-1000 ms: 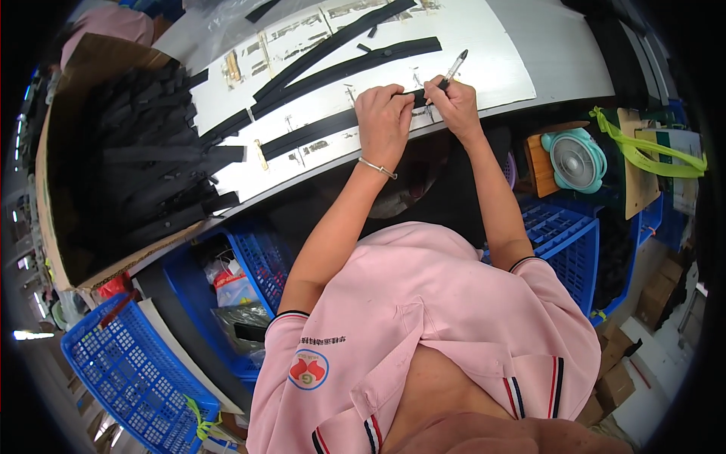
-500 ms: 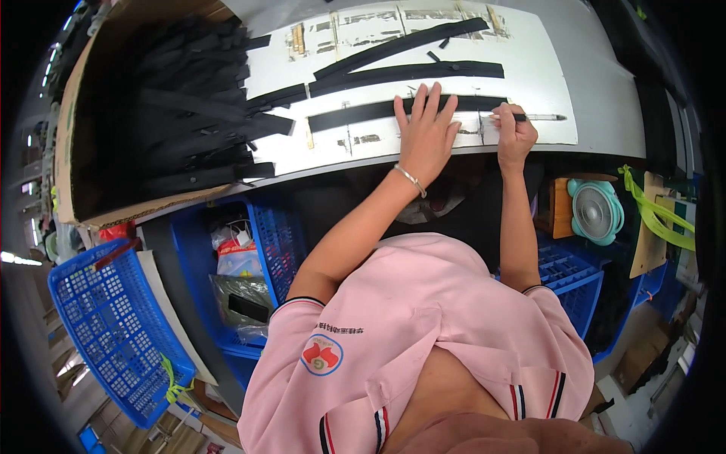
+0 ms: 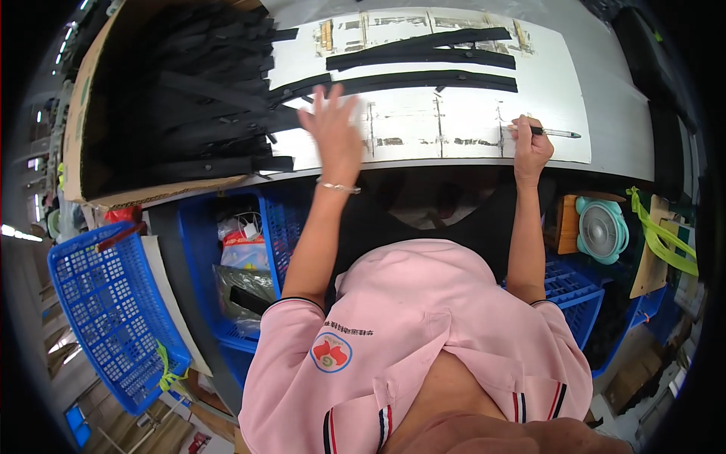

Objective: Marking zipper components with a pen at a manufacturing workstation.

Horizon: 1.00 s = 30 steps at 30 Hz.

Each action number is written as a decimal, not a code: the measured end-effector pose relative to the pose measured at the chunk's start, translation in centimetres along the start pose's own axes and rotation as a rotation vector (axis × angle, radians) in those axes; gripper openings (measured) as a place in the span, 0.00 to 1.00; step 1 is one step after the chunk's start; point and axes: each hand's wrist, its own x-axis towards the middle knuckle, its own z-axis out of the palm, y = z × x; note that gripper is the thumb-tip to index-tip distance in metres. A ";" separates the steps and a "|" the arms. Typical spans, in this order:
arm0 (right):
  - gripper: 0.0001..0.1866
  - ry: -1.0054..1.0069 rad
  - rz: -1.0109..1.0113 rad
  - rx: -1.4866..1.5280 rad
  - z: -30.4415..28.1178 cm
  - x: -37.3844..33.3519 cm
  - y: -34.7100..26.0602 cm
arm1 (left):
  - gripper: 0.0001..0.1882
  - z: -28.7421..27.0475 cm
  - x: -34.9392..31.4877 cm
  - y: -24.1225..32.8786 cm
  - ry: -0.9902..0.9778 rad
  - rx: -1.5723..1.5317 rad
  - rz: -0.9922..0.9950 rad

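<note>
My left hand [image 3: 333, 136], smeared by motion but with its fingers visibly spread, hovers by the loose ends of black fabric strips [image 3: 301, 89] beside the cardboard box. Nothing shows in its grip. My right hand [image 3: 532, 151] is closed around a clear-barrelled pen [image 3: 561, 133] near the white board's right end, with the black end toward my fingers. On the white board [image 3: 469, 125], a long black strip [image 3: 423, 81] lies crosswise. Beyond it, two more black strips [image 3: 431, 51] overlap at the left and fan apart toward the right.
A cardboard box [image 3: 83, 113] heaped with black strips [image 3: 197, 98] stands at the left. Blue plastic baskets [image 3: 121, 310] flank me below the table edge. At the right, a teal fan [image 3: 603, 229] sits beside a wooden block [image 3: 566, 227]. Dark lines and tape marks cover the board.
My left hand has lifted off the nearest strip and moved left toward the box. That strip is gone from the board's near part. My right hand keeps the pen.
</note>
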 end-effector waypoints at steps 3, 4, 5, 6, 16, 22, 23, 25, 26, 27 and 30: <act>0.10 -0.014 -0.019 -0.014 -0.1 0.2 0.3 | 0.25 -2.9 -1.5 -4.6 -0.001 0.224 -0.123; 0.10 -0.018 -0.032 -0.032 -0.1 0.2 0.3 | 0.18 -3.6 -1.3 -5.7 0.000 0.293 -0.136; 0.10 -0.022 -0.033 -0.025 -0.1 0.3 0.3 | 0.13 -4.2 -1.4 -6.4 0.033 0.253 -0.138; 0.10 -0.026 -0.023 -0.037 -0.2 0.3 0.2 | 0.12 -4.7 -1.2 -7.0 0.044 0.229 -0.113; 0.09 -0.029 0.017 0.046 0.3 0.3 -0.4 | 0.08 -0.7 1.4 -0.3 0.030 -0.187 0.191; 0.13 0.014 -0.280 -0.157 1.0 -0.4 -2.3 | 0.12 4.4 2.9 8.3 -0.106 -0.383 0.232; 0.14 0.035 -0.432 -0.248 1.4 -0.6 -2.8 | 0.13 5.1 3.2 9.4 -0.118 -0.403 0.224; 0.16 -0.009 -0.520 -0.395 1.9 -2.7 -4.2 | 0.13 6.0 3.4 11.1 -0.152 -0.435 0.220; 0.16 -0.130 -0.493 -0.517 1.7 -3.7 -4.0 | 0.13 6.2 3.3 12.0 -0.138 -0.469 0.229; 0.17 -0.021 -0.623 -0.500 2.4 -4.2 -3.7 | 0.13 6.3 3.2 12.6 -0.123 -0.500 0.236; 0.19 -0.029 -0.559 -0.585 1.4 -4.9 -2.7 | 0.10 6.2 2.5 12.2 -0.072 -0.460 0.299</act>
